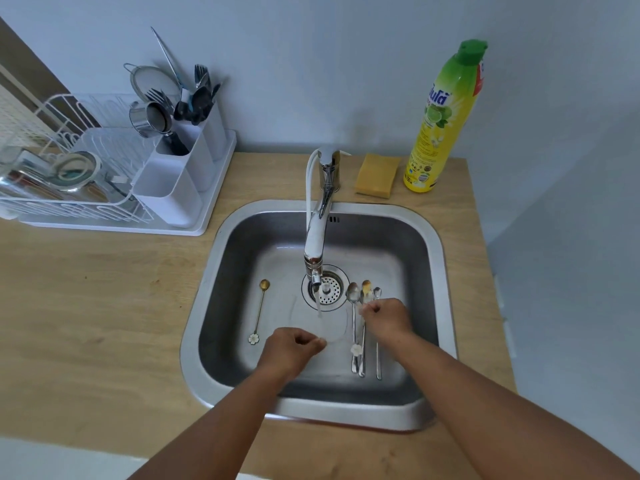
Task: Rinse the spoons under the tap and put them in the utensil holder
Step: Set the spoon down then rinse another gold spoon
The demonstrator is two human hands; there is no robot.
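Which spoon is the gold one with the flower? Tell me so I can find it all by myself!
Look inside the steel sink, left of the running tap and the round drain. There the gold spoon lies all alone on the sink floor. It is thin and golden with a little white flower on its near end, while the other spoons lie bunched together on the right by the right hand.

The desk [104, 289] is pale wood grain. The sink [429, 237] is brushed grey steel. A gold spoon [260, 311] ends in a white flower; the spoons [354, 323] beside the drain are silver. The sponge [377, 174] is mustard yellow, the detergent bottle [440, 126] yellow-green with a green cap, and the utensil holder [173, 188] white.
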